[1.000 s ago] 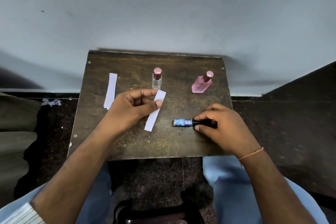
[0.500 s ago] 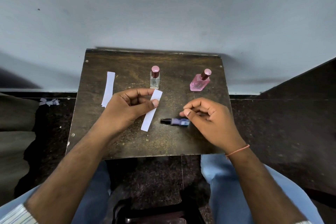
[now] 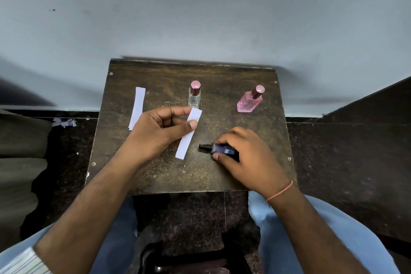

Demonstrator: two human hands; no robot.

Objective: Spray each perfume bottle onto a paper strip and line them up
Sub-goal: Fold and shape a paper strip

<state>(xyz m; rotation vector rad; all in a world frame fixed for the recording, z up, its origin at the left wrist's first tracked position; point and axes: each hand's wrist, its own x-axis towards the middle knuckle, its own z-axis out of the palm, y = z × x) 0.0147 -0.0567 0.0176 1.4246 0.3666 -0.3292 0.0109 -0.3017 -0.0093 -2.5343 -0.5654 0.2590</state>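
Observation:
My left hand (image 3: 159,132) pinches a white paper strip (image 3: 186,142) between thumb and forefinger above the middle of the small dark wooden table (image 3: 155,82). My right hand (image 3: 249,160) closes around a small blue bottle (image 3: 219,148) lying on its side, its black nozzle end pointing left toward the strip. At the back of the table stand a clear bottle with a pink cap (image 3: 194,94) and, to its right, a pink bottle with a pink cap (image 3: 250,100). A second paper strip (image 3: 137,107) lies flat at the table's left side.
The table stands against a pale grey wall (image 3: 200,18). Dark speckled floor (image 3: 344,162) surrounds it. Paper scraps (image 3: 64,122) lie on the floor at the left. My knees in blue jeans (image 3: 333,229) sit under the table's near edge.
The blue bottle has been turned round so its black end now points left. My right hand let go of it briefly, then closed on its blue body. My left hand has kept hold of the strip.

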